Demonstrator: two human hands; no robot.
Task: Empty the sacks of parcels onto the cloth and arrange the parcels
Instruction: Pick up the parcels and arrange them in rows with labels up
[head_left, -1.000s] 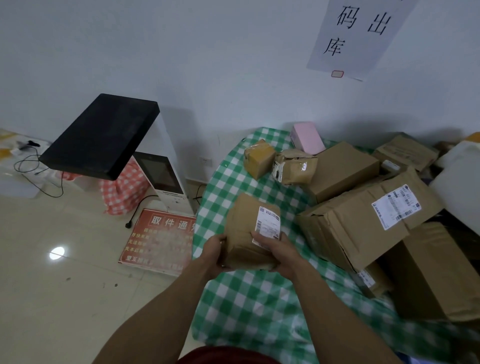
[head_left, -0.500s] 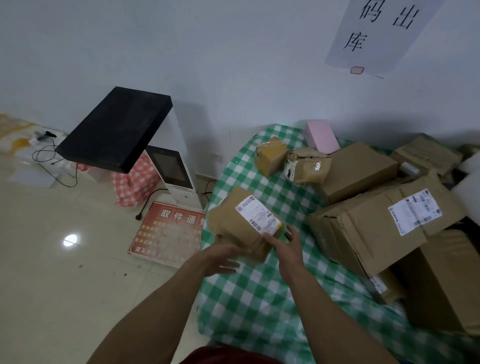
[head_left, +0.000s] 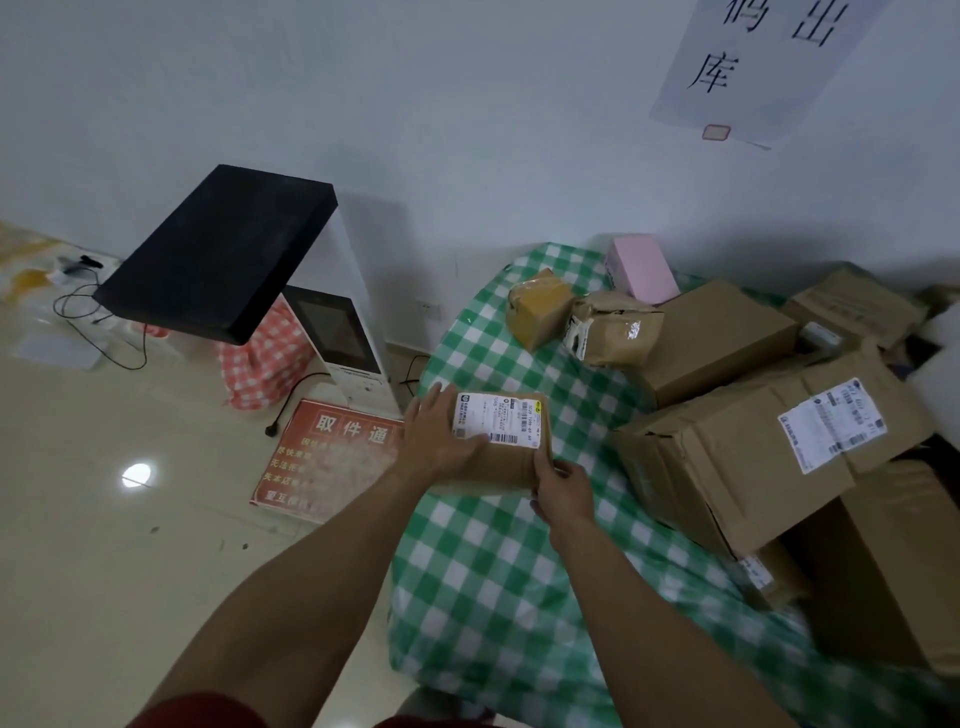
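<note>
Arranging seems the step: the small parcel (head_left: 511, 460) lies label-up on the checked cloth (head_left: 493, 571) left of the large labelled box (head_left: 727, 467), left hand (head_left: 441, 447) flat on top, right hand (head_left: 563, 491) gripping its near corner; next, probably square it and release.

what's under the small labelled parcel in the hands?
Under the parcel only the green checked cloth shows. The left hand lies over its left side, and the right hand grips its near corner. Whether its base rests on the cloth is hidden.
</note>
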